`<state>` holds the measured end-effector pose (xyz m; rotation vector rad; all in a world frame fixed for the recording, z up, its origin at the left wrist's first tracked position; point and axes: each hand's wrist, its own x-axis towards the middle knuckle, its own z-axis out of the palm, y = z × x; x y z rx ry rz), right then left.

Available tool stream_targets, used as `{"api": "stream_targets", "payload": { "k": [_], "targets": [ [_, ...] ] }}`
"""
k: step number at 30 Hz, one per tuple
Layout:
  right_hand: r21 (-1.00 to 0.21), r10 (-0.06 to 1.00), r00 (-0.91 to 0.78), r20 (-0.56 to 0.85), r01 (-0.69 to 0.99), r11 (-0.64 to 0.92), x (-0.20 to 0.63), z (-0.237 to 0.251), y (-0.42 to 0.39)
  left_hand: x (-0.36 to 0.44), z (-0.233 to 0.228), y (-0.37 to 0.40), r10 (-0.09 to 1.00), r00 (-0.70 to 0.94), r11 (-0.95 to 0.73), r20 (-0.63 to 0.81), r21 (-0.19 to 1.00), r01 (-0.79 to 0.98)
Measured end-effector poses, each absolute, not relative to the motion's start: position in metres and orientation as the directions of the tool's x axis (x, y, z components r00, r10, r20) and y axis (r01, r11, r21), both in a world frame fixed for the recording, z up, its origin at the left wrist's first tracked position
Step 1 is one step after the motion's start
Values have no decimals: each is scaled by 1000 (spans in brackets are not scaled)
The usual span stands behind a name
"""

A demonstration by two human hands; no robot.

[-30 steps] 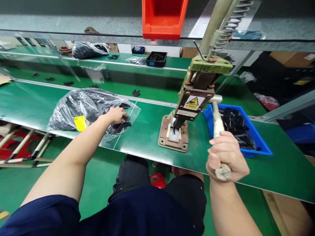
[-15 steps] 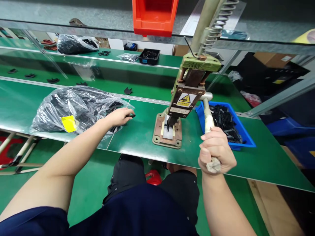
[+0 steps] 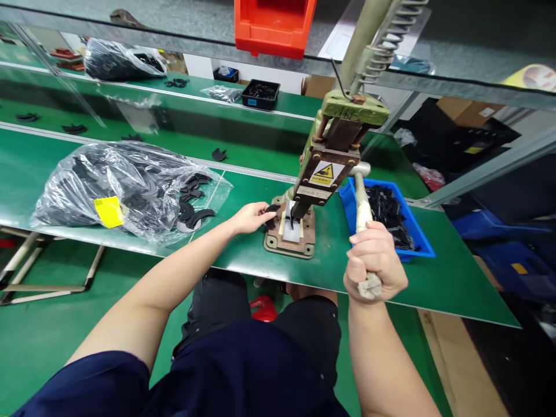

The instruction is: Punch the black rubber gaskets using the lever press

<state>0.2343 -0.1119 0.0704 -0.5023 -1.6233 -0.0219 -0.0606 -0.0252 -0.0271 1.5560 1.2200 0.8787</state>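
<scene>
Industrial workshop. The setting is indicated by a lever press [image 3: 343, 133] bearing a yellow warning label [image 3: 324, 174], a green worktop [image 3: 456, 278], a plastic bag [image 3: 65, 200] of curved black parts [image 3: 202, 216], a blue bin [image 3: 420, 234] containing dark pieces [image 3: 384, 208], and a red bin [image 3: 273, 43] at the edge of a metal shelf [image 3: 195, 23].

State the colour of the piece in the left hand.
The piece is black; it shows best in the head view.

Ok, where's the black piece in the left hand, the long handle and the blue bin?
Black piece [image 3: 273, 208]: head view, on its upper part.
Long handle [image 3: 362, 200]: head view, on its upper shaft.
Blue bin [image 3: 413, 220]: head view, on its right wall.
</scene>
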Motion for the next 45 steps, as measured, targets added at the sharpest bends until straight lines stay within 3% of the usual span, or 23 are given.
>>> {"api": "stream_targets", "payload": {
  "k": [4, 19, 32, 38, 42, 45],
  "targets": [
    [-270, 289, -7, 957, 335, 903, 232, 70, -111, -42, -27, -16, 960, 265, 30, -90, 974, 224],
    [-271, 289, -6, 957, 331, 904, 234, 68, -110, -34, -41, 10, 948, 302, 27, -100, 971, 236],
    [-305, 322, 9, 947, 347, 887, 234, 69, -112, -25, -8, 11, 877, 291, 292, -382, 905, 309],
    [-297, 312, 11, 950, 345, 890, 234, 66, -113, -23, 3, 7, 767, 260, 502, -586, 801, 326],
    [-274, 292, -7, 956, 328, 904, 232, 73, -111, -21, 1, 4, 764, 242, 543, -598, 798, 260],
    [-252, 252, 34, 967, 259, 932, 228, 106, -103, -21, -4, 0, 797, 239, 517, -554, 832, 202]
  ]
}}
